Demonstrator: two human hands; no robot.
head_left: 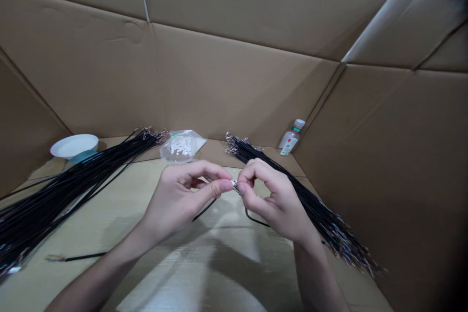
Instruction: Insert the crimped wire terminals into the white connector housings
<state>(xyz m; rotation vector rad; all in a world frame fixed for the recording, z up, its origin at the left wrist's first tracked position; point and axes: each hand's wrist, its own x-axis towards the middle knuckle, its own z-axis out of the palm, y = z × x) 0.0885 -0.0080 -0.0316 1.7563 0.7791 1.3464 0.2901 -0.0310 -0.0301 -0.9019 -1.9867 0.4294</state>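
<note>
In the middle of the view, my left hand (185,197) pinches a small white plastic connector (234,183) between thumb and forefinger. My right hand (276,200) is closed right beside it, thumb and bent forefinger gripping the thin wire ends of a black cable (256,220). The fingertips of both hands almost meet, and whether the wires sit inside the connector cannot be made out. Black cable passes below both hands, and a stripped cable end (56,257) lies by my left forearm.
A big bundle of black cables (73,185) lies to the left, another bundle (314,209) to the right. At the back are a clear bag (166,151) of small white pieces, a white bowl (75,146) and a bottle (292,137). Cardboard walls (241,78) enclose the work surface.
</note>
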